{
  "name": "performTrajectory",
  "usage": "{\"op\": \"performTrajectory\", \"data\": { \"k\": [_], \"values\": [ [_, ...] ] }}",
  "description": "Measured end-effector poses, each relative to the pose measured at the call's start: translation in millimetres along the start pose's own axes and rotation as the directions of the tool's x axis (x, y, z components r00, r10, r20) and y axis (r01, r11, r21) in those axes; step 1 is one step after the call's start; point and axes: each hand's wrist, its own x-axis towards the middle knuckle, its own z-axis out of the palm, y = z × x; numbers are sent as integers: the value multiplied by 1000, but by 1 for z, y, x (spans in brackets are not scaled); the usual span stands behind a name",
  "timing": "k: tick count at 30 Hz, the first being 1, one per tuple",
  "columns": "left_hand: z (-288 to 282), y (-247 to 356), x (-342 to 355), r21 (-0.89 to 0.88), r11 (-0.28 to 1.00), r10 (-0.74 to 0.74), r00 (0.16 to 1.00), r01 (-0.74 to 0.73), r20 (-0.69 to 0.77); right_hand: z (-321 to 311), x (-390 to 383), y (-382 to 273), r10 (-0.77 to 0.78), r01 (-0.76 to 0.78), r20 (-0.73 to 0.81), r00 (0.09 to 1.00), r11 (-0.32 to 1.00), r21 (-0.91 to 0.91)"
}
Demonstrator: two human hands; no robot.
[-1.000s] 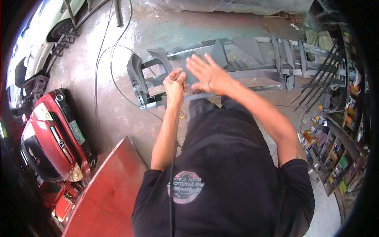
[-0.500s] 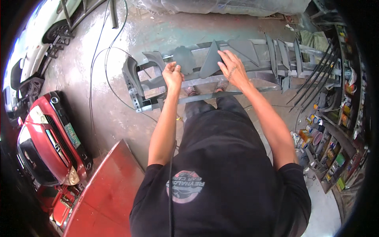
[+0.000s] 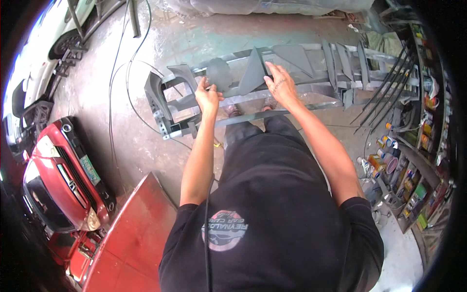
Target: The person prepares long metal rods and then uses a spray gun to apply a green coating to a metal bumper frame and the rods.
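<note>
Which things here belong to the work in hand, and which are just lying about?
Probably in use: grey triangular panel, by the right hand; grey rounded panel, by the left hand; grey frame beneath.

Just around: red panel; red car; white car.

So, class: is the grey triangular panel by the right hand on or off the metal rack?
On: the triangular panel lies across the metal rack.

Head cam, L of pr. | wide fisheye, faces dn. | wearer's shirt (image 3: 287,209) v. close | rack (image 3: 243,118) near edge farther off
</note>
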Motion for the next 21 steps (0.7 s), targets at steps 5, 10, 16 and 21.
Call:
{"op": "performTrajectory", "data": {
  "k": [5, 10, 16, 21],
  "values": [
    [3, 27, -41, 485, 794, 424, 906, -366, -10, 5, 0, 1, -176, 167, -22, 984, 963, -212],
    [40, 42, -78, 642, 499, 486, 802, -581, 347, 5, -6, -2, -396, 423, 154, 905, 800, -426],
    [62, 32, -66, 725, 428, 308, 842, -539, 444, 6, 3, -4, -374, 420, 197, 906, 744, -520],
    [66, 25, -62, 685, 451, 364, 819, -572, 444, 5, 18, 6, -285, 262, 63, 956, 743, -616]
  ]
}}
